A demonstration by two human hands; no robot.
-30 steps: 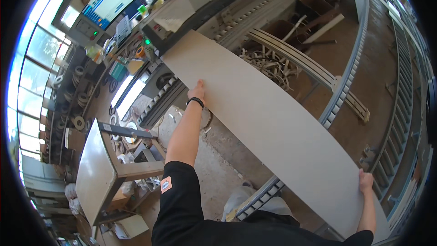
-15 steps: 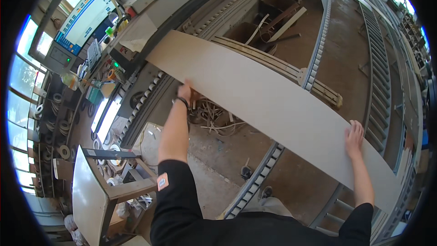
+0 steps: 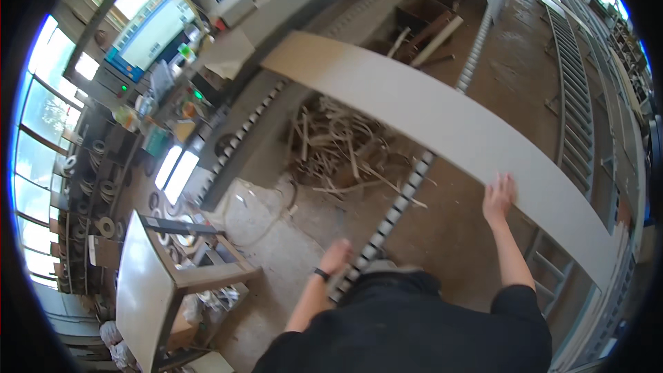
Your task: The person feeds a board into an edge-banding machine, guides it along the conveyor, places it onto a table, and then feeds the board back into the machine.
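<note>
- The right hand [image 3: 498, 197] is resting flat against the near edge of a long pale board [image 3: 442, 124]; its fingers [image 3: 504, 183] are lying spread on the face, pressing rather than clamping round it.
- The left hand [image 3: 335, 257] is hanging low beside the body, well apart from the board, holding nothing; its fingers are looking loosely curled, though I cannot tell more than that.
- The board is stretching away from the right fingers in both directions: one end is reaching far up and to the left, over the grey machine [image 3: 290, 21], the other is running down to the right towards the rails [image 3: 580, 117].
- Below the board, left of the right fingers, a heap of wood offcuts [image 3: 338, 148] is lying on the floor [image 3: 442, 235], with a toothed track [image 3: 394, 214] crossing beside it.
- Judging by its length and thinness, the board is probably bending and swaying at the ends, stiff across its width but whippy along it, and awkward more than heavy.
- Its face is looking smooth, so a flat palm may be slipping; taking it by the long edges, hands set well apart, would be steadying it better than one hand near the middle.
- The corners and thin edges are likely chipping easily if knocked against the machine.
</note>
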